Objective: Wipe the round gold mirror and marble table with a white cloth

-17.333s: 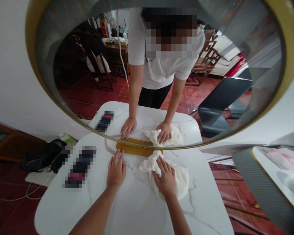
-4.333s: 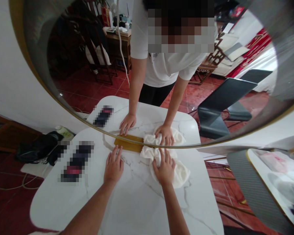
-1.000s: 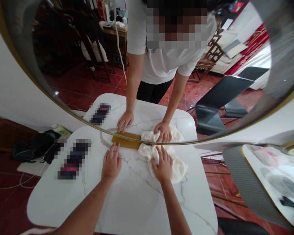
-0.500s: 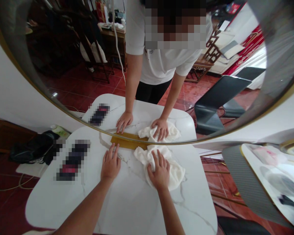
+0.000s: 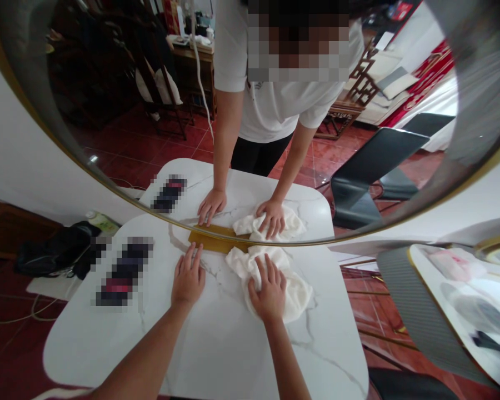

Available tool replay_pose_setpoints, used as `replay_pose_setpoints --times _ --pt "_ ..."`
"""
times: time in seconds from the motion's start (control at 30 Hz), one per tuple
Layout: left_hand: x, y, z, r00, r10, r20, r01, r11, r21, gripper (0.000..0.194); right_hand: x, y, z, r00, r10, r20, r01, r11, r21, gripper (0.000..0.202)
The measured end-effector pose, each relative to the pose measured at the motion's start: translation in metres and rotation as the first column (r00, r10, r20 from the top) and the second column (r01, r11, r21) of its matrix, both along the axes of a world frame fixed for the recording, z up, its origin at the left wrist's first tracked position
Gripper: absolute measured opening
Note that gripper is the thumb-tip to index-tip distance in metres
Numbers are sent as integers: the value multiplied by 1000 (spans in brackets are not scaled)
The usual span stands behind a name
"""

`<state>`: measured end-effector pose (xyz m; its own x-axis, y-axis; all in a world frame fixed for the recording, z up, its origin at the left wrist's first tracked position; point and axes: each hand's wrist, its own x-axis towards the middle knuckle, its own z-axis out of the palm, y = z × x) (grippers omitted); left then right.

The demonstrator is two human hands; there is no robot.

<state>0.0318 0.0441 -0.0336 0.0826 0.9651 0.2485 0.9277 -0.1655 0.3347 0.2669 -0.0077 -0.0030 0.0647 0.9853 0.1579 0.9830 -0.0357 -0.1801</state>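
Observation:
A crumpled white cloth (image 5: pixel 298 291) lies on the white marble-patterned table (image 5: pixel 216 339). My right hand (image 5: pixel 269 289) grips the cloth from above, its fingers curved over the folds and pressing it down. To the left, my left hand (image 5: pixel 187 278) rests palm down on the bare tabletop, open, with its fingers slightly apart. Its fingertips touch the front edge of a flat gold base plate (image 5: pixel 210 241) under the mirror. The near corner of the cloth overlaps the right end of that plate.
A large round gold-framed mirror (image 5: pixel 275 150) rises behind the plate, reflecting a person and the room. A blurred-out dark object (image 5: pixel 125 272) lies on the table's left. At right stands a side table (image 5: pixel 458 294) bearing a pink-and-white packet. A black bag (image 5: pixel 54 250) sits at left.
My right hand and the cloth have slid slightly to the left. The left hand stays in place at the edge of the gold plate.

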Motion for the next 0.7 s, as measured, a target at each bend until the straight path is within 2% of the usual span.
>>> replay_pose_setpoints --times 0.13,0.27,0.7 --pt "0 0 -1 1000 -7 -18 7 1000 -6 61 -11 -15 1 1000 24 -16 -24 999 -27 59" --pt "0 0 -1 1000 -8 -28 8 1000 -9 62 -16 -20 0 999 28 -22 -28 999 -29 61" --pt "-1 0 -1 1000 -2 -24 2 1000 -2 60 -7 14 -2 1000 -16 -25 16 1000 -2 60"
